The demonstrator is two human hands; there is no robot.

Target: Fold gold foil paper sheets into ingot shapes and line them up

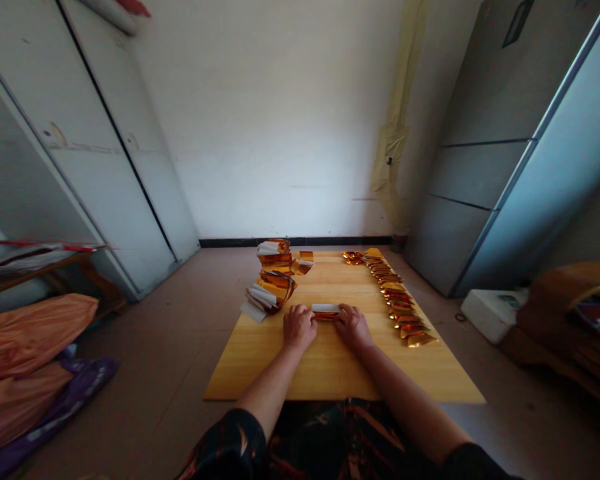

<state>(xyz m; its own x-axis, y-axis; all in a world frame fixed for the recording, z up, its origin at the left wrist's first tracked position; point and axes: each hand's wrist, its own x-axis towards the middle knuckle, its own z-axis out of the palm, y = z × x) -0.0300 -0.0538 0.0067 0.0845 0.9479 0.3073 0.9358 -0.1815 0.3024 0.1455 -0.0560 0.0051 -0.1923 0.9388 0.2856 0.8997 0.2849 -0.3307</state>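
Note:
A small sheet of foil paper (326, 309), pale on its upper part and orange-gold below, lies on the wooden board between my hands. My left hand (300, 325) has its curled fingers on the sheet's left end. At the right end, my right hand (353, 325) holds it with bent fingers. To the left stand two bundles of gold and white paper, a nearer one (275, 291) and a farther one (274, 255). Along the board's right side runs a row of folded gold pieces (399, 300).
The wooden board (340, 380) rests low above the floor. Cabinets (105, 133) stand at the left, with orange bags (35, 333) near them. On the right are a grey fridge (480, 153), a white box (493, 313) and a wooden chair (570, 320).

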